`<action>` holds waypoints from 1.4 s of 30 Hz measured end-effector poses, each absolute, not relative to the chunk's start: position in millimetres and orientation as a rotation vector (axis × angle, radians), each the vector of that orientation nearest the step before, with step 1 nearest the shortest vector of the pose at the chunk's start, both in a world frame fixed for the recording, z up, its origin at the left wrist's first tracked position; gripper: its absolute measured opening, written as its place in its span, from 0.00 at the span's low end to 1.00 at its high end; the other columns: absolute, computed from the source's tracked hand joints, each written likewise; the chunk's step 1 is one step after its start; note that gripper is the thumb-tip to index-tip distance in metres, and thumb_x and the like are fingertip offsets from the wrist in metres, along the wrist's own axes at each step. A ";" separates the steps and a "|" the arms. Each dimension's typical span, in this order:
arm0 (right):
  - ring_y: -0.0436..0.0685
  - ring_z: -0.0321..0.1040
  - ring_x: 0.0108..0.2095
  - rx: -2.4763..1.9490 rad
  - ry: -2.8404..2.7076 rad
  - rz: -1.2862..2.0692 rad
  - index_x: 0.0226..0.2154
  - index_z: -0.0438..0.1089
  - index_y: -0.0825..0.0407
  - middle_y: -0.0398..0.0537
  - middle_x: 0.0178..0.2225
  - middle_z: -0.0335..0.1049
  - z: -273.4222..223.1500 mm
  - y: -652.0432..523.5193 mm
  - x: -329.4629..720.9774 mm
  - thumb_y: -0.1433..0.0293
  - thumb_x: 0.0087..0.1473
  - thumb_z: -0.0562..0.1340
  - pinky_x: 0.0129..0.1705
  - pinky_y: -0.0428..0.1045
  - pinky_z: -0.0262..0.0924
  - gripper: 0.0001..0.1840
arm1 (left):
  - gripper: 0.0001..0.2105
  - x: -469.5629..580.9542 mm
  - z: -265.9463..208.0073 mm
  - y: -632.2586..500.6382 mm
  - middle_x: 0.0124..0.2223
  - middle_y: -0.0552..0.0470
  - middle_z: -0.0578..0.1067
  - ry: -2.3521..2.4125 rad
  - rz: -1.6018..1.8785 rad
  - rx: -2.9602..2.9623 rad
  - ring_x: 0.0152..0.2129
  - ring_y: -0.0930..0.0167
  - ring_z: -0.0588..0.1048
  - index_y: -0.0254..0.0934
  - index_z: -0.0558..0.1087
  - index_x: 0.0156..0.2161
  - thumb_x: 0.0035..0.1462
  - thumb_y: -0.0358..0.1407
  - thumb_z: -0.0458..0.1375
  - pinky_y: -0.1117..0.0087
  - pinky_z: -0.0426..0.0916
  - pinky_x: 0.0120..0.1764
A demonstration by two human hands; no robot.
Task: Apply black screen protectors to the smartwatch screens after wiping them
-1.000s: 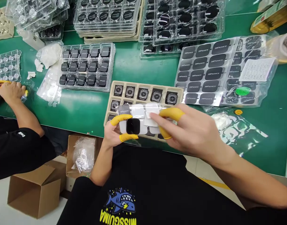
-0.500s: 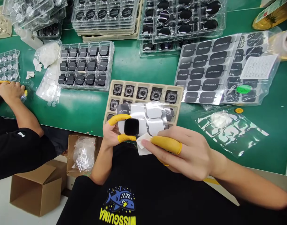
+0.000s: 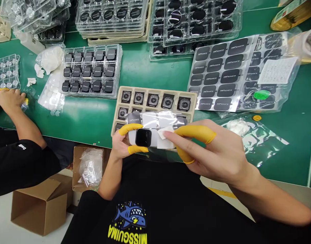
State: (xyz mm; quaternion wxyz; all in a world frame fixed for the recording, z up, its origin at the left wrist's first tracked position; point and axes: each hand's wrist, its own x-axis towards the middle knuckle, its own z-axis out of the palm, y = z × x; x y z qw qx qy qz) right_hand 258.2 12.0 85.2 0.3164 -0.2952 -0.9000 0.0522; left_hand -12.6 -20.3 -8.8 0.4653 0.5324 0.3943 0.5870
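My left hand (image 3: 122,140), with yellow finger cots on thumb and finger, grips a square black watch body (image 3: 143,137) by its edges, dark glass face up. My right hand (image 3: 213,152), also in yellow cots, pinches a small white wiping cloth (image 3: 167,138) just right of the watch, apart from it. Beneath both lies a sheet of film stickers (image 3: 149,119), partly white-backed and partly printed dark. It rests over the front of a beige tray (image 3: 115,117) that holds several watch bodies with their round sensor backs up.
Clear trays of dark watch parts (image 3: 90,70) stand at the left, with stacked trays (image 3: 112,25) behind. Sticker sheets (image 3: 218,73) and a plastic bag (image 3: 267,142) lie to the right. A co-worker's hand (image 3: 12,100) is at the far left; cardboard boxes (image 3: 38,210) stand below the table.
My right hand has moved right and slightly up with the cloth, away from the watch's lower corner. My left hand keeps the watch nearly in place.
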 end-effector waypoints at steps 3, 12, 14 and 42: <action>0.61 0.75 0.34 -0.682 -2.412 0.136 0.58 0.79 0.48 0.52 0.39 0.84 86.1 18.4 247.7 0.78 0.70 0.63 0.33 0.56 0.68 0.19 | 0.36 -11.9 -11.3 -23.3 0.42 0.48 0.89 1.013 1.391 1.319 0.36 0.66 0.88 0.39 0.87 0.54 0.42 0.54 0.84 0.68 0.85 0.42; 0.59 0.72 0.36 -0.400 -2.607 0.563 0.53 0.79 0.50 0.50 0.37 0.80 80.1 23.6 253.8 0.77 0.75 0.56 0.36 0.54 0.67 0.17 | 0.36 -21.0 -21.5 -24.1 0.42 0.47 0.89 1.132 1.404 1.333 0.37 0.64 0.88 0.38 0.87 0.51 0.41 0.58 0.83 0.66 0.85 0.42; 0.58 0.73 0.37 -0.454 -2.558 0.634 0.55 0.79 0.48 0.50 0.39 0.80 80.1 20.7 277.8 0.77 0.75 0.57 0.37 0.53 0.68 0.18 | 0.36 -24.7 -23.0 -23.9 0.42 0.47 0.89 1.125 1.444 1.350 0.38 0.63 0.89 0.38 0.87 0.51 0.40 0.57 0.84 0.65 0.85 0.44; 0.63 0.76 0.44 -1.085 -2.078 0.439 0.58 0.79 0.46 0.53 0.43 0.82 55.6 -16.2 245.5 0.71 0.73 0.65 0.44 0.58 0.74 0.14 | 0.32 14.6 16.9 -36.1 0.46 0.43 0.88 0.703 0.995 2.143 0.42 0.60 0.89 0.39 0.75 0.66 0.64 0.51 0.74 0.63 0.86 0.45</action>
